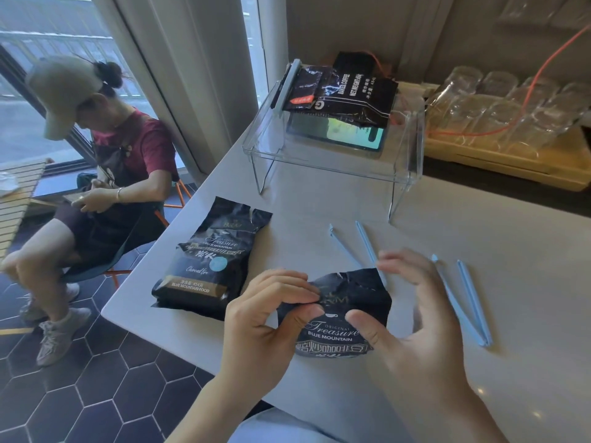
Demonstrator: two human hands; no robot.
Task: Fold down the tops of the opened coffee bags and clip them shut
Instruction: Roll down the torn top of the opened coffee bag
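A black coffee bag stands at the table's near edge, its torn top crumpled. My left hand pinches the bag's top left corner between thumb and fingers. On the bag's right side, my right hand has its thumb pressed on the front and its fingers spread behind the top. A second black coffee bag lies flat to the left with its top torn open. One open light-blue clip lies just behind the held bag, and another light-blue clip lies to the right.
A clear acrylic stand at the back carries a phone and black coffee bags, one with a clip across it. A wooden tray of glasses sits at the far right. A person sits on a chair left of the white table.
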